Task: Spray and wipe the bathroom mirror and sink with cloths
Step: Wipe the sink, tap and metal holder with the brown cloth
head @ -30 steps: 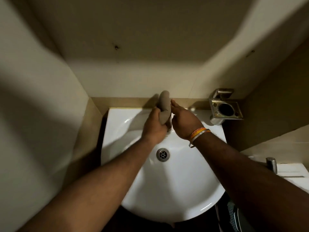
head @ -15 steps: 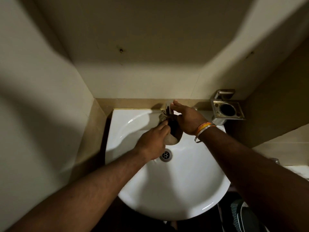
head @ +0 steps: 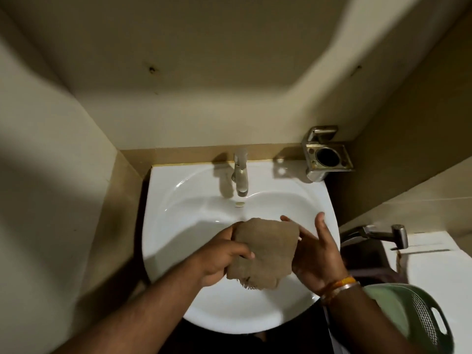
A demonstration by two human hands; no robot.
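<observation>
Cloth (head: pixel 263 251), a brown-grey rag with a frayed lower edge, hangs spread between both hands above the middle of the sink (head: pixel 178 200). Its surface looks coarse and crumpled, the upper part stretched fairly flat. The left hand (head: pixel 219 259) clamps its grip on the cloth's left edge, thumb over the front, fingers curled behind. The right hand (head: pixel 316 254) holds the right edge; its thumb and one finger pinch the top corner while the other fingers stand loose and apart. A band (head: pixel 339 286) circles the right wrist. Behind the hands, the tap (head: pixel 240 175) stands at the back of the white basin. A metal holder (head: pixel 327 157) sits on the wall to the right, and a green basket (head: pixel 413 315) shows at lower right.
</observation>
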